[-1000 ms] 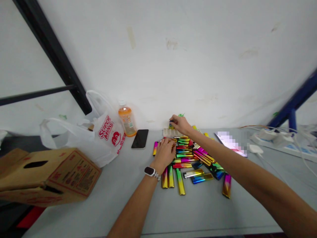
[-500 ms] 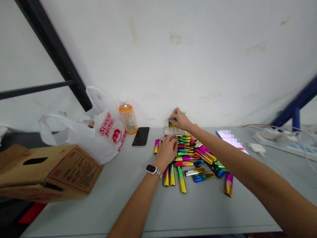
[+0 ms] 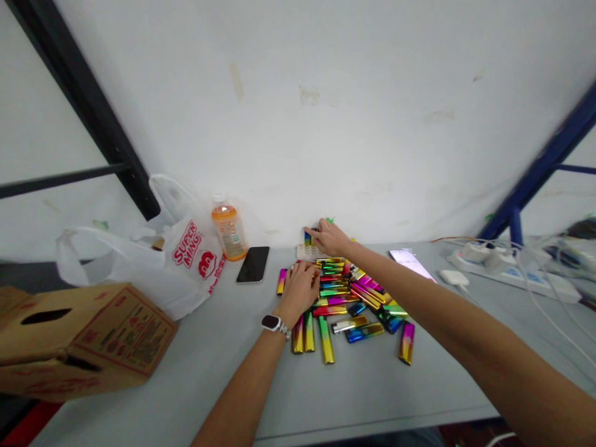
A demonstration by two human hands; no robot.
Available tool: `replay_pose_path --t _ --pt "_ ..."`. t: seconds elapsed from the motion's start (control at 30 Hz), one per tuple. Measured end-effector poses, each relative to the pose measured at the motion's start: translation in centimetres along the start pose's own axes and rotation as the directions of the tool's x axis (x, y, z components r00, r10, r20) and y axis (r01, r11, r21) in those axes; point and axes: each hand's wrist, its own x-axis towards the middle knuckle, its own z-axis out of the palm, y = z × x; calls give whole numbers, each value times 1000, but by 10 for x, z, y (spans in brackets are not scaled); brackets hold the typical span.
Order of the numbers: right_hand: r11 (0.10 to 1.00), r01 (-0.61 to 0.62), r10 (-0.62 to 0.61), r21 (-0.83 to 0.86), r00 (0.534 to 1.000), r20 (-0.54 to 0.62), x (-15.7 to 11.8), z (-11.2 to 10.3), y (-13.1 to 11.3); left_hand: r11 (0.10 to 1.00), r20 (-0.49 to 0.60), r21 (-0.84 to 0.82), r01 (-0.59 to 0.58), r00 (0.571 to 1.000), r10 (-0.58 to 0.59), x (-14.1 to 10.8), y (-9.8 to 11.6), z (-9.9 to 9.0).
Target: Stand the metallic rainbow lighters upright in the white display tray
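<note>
Many shiny, multicoloured lighters (image 3: 327,340) lie in a loose pile on the grey table. My left hand (image 3: 300,285), with a watch on its wrist, rests at the pile's left side. Its fingers are curled down over the lighters, and whatever lies under them is hidden. Beyond the pile, my right hand (image 3: 333,238) is at a pale tray with small cells (image 3: 305,252) by the wall. Its index finger stretches leftward over the top of a blue and yellow upright lighter (image 3: 307,238) in the tray. The other fingers are partly hidden.
Left of the pile are a black phone (image 3: 253,264), an orange drink bottle (image 3: 230,231), a white plastic bag (image 3: 186,279) and a cardboard box (image 3: 121,335). On the right lie a lit phone (image 3: 412,264), a white charger (image 3: 453,277) and a power strip (image 3: 526,273) with cables.
The view has shifted slightly rightward. My right index finger now reaches straighter across the lighter in the tray, where the fingers were pinched before. My left hand stays at the pile.
</note>
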Motion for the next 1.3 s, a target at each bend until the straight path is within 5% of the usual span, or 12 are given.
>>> replay_pose_path --t 0.17,0.37,0.57,0.67,0.77,0.83,0.93,1.07,1.2,1.3 --pt "986 -49 69 162 991 -119 -27 5 -6 1000 0 -3 -2 1000 2 0 0 0" --pt "997 -63 59 46 995 85 -53 -1 -6 1000 33 11 17 999 -17 0 3 -4" --pt "1000 -31 30 -1 972 233 -39 -5 0 1000 31 10 14 999 -15 0 3 -4" --pt "998 13 -24 69 985 169 -38 -7 5 1000 31 13 13 999 -13 0 2 -3" --pt "949 -19 35 314 998 -43 -50 -10 5 1000 30 12 14 999 -14 1 2 -2" --pt "816 -50 168 576 974 -153 -65 -13 -1 1000 29 14 14 999 -15 1 2 -2" --pt "416 -31 356 909 925 -131 -88 -16 -18 1000 21 12 8 1000 -8 1 2 -1" --pt "7 13 491 1000 871 -14 -108 -16 -41 1000 9 16 -1 1000 1 2 1 0" --pt "-222 -22 509 975 850 135 -115 -17 -50 1000 5 18 -18 1000 18 3 0 2" --pt "-234 -76 526 969 829 192 -120 -18 -52 1000 4 10 -18 1000 18 4 0 3"
